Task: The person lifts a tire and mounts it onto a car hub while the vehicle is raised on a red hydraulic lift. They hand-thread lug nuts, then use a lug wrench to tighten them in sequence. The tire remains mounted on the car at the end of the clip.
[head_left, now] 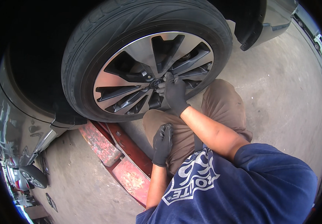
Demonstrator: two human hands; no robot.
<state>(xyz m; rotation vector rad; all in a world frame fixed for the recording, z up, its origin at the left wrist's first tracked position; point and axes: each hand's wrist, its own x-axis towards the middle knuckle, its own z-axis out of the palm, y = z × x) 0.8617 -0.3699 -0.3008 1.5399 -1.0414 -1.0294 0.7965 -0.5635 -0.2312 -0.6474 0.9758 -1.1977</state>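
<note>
In front of me stands a car wheel with a black tire (pixel 80 59) and a two-tone alloy rim (pixel 142 48), mounted in the wheel arch. My right hand (pixel 175 93), in a dark glove, is at the hub just right of the round center cap (pixel 156 83). Its fingers are bent and drawn together by the lug holes; whatever they pinch is hidden. My left hand (pixel 163 143), gloved too, rests closed against my left thigh, below the rim. Its curled fingers conceal anything inside. A lug hole (pixel 149 77) shows at the upper left of the cap.
Below the tire, a worn red metal lift arm (pixel 129 171) lies along the floor on my left. The grey car body (pixel 22 127) curves down at the left, and a bumper edge (pixel 271 30) hangs at the upper right. Another wheel (pixel 33 176) appears at far left. Concrete floor (pixel 284 100) extends right.
</note>
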